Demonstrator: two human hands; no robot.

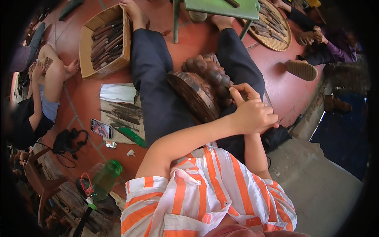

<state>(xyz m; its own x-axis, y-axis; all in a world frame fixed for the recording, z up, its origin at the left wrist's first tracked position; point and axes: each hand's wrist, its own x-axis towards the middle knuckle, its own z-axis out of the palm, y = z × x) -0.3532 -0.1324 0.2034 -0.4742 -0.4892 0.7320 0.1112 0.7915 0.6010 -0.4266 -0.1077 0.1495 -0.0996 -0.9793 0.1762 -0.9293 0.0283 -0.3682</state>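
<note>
Between my knees rests a reddish-brown wood carving (215, 75) covered in rounded knobs, tilted so its dark, flat base (193, 96) faces me. My left arm reaches across in front of me, and my left hand (254, 114) is closed at the carving's right side. My right hand (272, 126) comes up from below against it, mostly hidden behind the left one. A bent thumb and fingers at the top of the joined hands touch or nearly touch the knobs; which hand they belong to is unclear. Whatever the hands grip is hidden.
Left of my leg, a mat (118, 114) bears several blades, a white cloth (118, 93) and a phone (101, 128). Beyond are a box of wooden-handled tools (84, 53), a green stool (221, 10) and a round basket (282, 45). A green bottle (106, 179) lies nearby. Other people sit around.
</note>
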